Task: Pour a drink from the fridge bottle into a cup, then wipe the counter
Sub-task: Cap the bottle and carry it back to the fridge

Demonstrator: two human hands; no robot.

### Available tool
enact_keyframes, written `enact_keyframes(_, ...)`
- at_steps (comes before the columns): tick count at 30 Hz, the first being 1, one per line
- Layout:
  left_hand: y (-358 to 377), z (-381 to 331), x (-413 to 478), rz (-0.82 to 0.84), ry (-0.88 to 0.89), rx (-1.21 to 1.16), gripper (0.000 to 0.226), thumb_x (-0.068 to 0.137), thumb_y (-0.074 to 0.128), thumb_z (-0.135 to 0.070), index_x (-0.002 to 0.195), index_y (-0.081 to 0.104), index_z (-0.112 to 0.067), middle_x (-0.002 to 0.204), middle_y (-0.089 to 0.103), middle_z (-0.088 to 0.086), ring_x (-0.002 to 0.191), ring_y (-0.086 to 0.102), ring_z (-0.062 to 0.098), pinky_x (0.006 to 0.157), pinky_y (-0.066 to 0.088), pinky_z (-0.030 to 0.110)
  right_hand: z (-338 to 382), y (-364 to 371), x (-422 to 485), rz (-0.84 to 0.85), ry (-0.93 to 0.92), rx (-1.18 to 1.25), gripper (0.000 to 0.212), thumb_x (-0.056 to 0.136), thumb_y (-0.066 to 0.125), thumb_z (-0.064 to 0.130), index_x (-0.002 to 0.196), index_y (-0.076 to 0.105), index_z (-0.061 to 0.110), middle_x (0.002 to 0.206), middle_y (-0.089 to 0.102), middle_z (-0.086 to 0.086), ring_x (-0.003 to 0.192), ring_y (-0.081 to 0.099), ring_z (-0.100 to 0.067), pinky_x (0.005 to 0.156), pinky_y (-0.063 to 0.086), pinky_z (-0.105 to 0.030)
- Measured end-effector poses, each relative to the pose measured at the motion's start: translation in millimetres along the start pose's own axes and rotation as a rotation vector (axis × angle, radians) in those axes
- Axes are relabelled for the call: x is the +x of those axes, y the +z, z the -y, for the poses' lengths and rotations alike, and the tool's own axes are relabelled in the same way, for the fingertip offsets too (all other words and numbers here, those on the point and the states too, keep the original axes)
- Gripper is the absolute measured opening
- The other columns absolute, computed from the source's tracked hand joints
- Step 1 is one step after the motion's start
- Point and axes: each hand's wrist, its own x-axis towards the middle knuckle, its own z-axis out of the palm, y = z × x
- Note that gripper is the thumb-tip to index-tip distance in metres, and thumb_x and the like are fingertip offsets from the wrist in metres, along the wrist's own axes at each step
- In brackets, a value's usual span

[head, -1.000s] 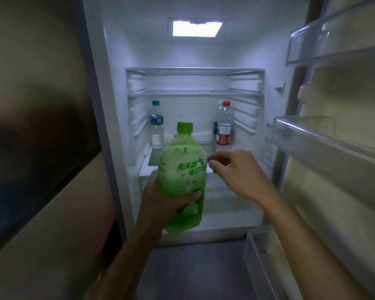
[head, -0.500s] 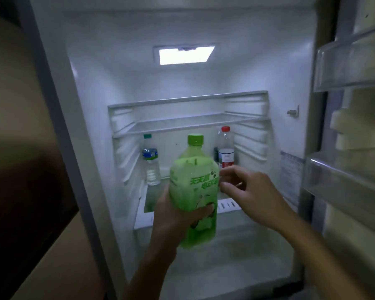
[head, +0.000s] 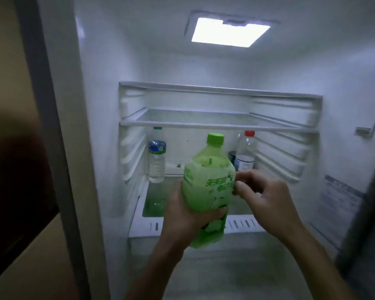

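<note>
the left grip (head: 186, 215) clasped the bottle (head: 206, 185) low on its body, likely to bear its weight; it was upright above the front edge of the shelf (head: 147, 227). the right grip (head: 266, 200), curled, touched its side; grasping or not, i cannot tell.

green bottle (head: 206, 191) | capped, green-labelled, filled with pale drink | held nearly upright | in front of open fridge (head: 108, 105)

Bare forearms (head: 158, 267), left hand (head: 186, 213), right hand (head: 266, 200)
</note>
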Motion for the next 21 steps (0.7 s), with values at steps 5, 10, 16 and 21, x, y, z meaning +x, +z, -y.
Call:
enact_keyframes(5, 7, 13, 18, -0.036, 0.001, 0.009, 0.072, 0.052, 0.097, -0.006, 0.110, 0.061, -0.030, 0.104, 0.075, -0.008, 0.095, 0.072, 0.009, 0.074, 0.063, 0.032, -21, 11, 14, -0.009, 0.042, 0.025, 0.015, 0.089, 0.064, 0.013, 0.098, 0.075, 0.015, 0.079, 0.072, 0.008, 0.074, 0.069, -0.006, 0.071, 0.059, -0.030)
enact_keyframes(10, 14, 23, 35, -0.037, 0.017, 0.050, 0.074, 0.054, 0.096, -0.006, 0.118, 0.061, -0.018, 0.106, 0.075, 0.001, 0.096, 0.073, 0.018, 0.071, 0.062, 0.033, -41, 15, 24, 0.020, 0.076, 0.016, 0.020, 0.088, 0.065, 0.017, 0.106, 0.074, 0.014, 0.088, 0.073, 0.006, 0.082, 0.069, -0.005, 0.079, 0.058, -0.034)
enact_keyframes(16, 19, 31, 53, -0.039, -0.002, 0.078, 0.079, 0.050, 0.098, -0.013, 0.118, 0.059, -0.021, 0.110, 0.073, 0.001, 0.101, 0.071, 0.021, 0.077, 0.063, 0.044, -51, 14, 34, 0.039, 0.094, 0.027, 0.020, 0.089, 0.063, 0.018, 0.106, 0.074, 0.016, 0.086, 0.073, 0.008, 0.078, 0.068, -0.004, 0.077, 0.059, -0.033)
enact_keyframes(21, 19, 37, 67, -0.003, -0.031, 0.095, 0.075, 0.055, 0.096, -0.007, 0.118, 0.057, -0.020, 0.108, 0.073, -0.001, 0.099, 0.071, 0.017, 0.069, 0.061, 0.028, -62, 26, 43, 0.030, 0.147, 0.054, 0.017, 0.089, 0.063, 0.016, 0.100, 0.075, 0.020, 0.085, 0.073, 0.010, 0.079, 0.068, -0.008, 0.078, 0.058, -0.038)
